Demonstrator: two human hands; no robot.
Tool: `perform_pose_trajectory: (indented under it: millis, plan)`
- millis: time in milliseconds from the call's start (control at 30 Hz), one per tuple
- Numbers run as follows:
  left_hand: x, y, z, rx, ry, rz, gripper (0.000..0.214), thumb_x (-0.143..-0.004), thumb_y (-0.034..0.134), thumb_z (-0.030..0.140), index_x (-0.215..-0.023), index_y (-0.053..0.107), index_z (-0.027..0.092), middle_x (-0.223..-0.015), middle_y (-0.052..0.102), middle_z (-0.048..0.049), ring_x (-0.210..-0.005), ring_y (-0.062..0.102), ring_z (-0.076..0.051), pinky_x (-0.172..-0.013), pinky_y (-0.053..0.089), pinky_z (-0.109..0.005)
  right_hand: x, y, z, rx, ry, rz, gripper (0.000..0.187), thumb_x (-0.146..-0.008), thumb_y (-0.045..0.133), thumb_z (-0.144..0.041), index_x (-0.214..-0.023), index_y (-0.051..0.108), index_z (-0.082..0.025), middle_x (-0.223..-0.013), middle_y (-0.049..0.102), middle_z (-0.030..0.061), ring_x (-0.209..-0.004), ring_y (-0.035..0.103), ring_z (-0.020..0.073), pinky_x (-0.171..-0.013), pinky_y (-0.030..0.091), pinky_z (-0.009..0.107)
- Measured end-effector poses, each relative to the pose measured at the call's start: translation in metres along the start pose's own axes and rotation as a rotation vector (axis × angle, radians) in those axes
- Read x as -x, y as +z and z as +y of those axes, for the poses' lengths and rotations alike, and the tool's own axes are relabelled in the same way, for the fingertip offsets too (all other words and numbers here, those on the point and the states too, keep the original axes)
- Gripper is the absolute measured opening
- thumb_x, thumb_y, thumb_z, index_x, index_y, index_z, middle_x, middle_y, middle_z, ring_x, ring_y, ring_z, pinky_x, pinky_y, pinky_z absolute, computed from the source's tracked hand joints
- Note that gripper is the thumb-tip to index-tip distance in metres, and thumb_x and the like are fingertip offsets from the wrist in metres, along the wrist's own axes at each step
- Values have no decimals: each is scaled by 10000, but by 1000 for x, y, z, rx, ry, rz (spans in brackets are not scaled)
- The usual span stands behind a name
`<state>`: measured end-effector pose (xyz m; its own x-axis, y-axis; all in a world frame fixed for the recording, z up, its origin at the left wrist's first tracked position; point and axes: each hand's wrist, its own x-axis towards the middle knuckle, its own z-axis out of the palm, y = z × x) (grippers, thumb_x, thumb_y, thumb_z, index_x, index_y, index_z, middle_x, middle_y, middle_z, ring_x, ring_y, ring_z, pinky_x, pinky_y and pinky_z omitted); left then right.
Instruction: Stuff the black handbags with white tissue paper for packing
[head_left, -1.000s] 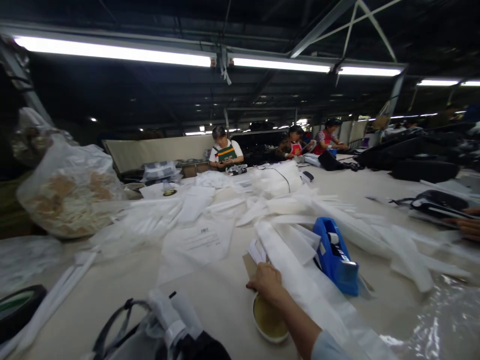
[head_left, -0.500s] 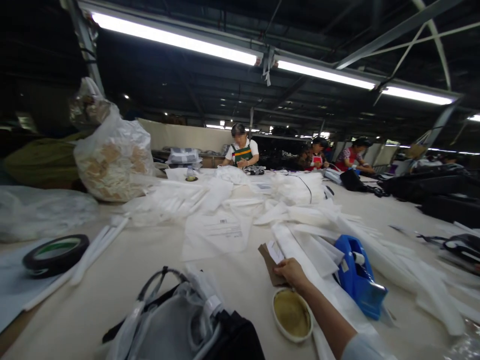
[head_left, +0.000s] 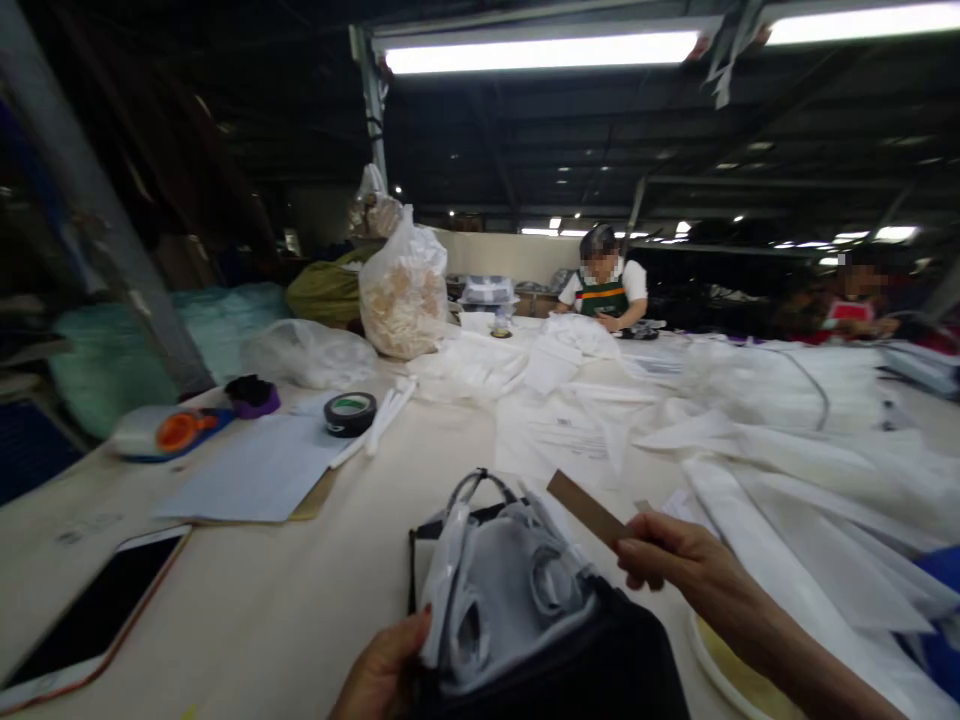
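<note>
A black bag (head_left: pixel 615 655) with a grey top panel and clear plastic wrapping stands at the front of the table, its thin strap loop upward. Gripping the bag's left side is my left hand (head_left: pixel 386 665), thumb on the plastic edge and the other fingers partly hidden. My right hand (head_left: pixel 675 555) pinches a flat brown card (head_left: pixel 589 508) above the bag's right rear corner. Partly behind my right forearm lies a round, white-rimmed dish (head_left: pixel 739 665) with a yellowish inside.
On the left are a phone (head_left: pixel 97 610), pale blue sheets (head_left: pixel 240 475), black tape (head_left: pixel 350 412) and a tape dispenser (head_left: pixel 176 430). White plastic sleeves (head_left: pixel 817 530) cover the right side. A filled plastic bag (head_left: pixel 405 290) and a co-worker (head_left: pixel 607 285) are across the table.
My view has turned left. My left hand has come into view and taken hold of the bag. My right hand has brought the brown card from beside the dish to the bag.
</note>
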<state>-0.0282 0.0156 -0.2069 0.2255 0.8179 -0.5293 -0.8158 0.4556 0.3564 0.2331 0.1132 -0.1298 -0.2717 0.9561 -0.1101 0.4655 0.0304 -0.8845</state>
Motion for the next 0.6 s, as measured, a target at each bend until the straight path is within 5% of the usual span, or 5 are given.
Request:
perform_pose_trajectory:
  millis: [100, 233, 600]
  plan:
    - [2, -1, 0, 22, 25, -49, 296, -716, 671, 196, -972, 655, 49, -845, 703, -124, -833, 653, -311, -847, 464, -406, 4, 32, -23, 93, 51, -266, 187, -669, 506, -375, -613, 498, -197, -532, 527, -26, -427, 458, 95, -425, 332, 217]
    - [-2, -4, -3, 60, 18, -78, 359, -703, 675, 182, -1037, 631, 60, -871, 699, -134, -803, 660, -314, -853, 464, -422, 3, 52, -35, 246, 173, -423, 62, -655, 480, -245, -655, 514, -193, -498, 501, -46, -368, 405, 66, -360, 259, 181]
    - [-11, -18, -4, 98, -18, -130, 431, -677, 703, 230, -1058, 611, 50, -851, 696, -146, -820, 652, -333, -846, 465, -440, -3, 61, -49, 209, 198, -523, 99, -634, 478, -211, -677, 560, -176, -477, 479, -50, -372, 384, 59, -361, 262, 166]
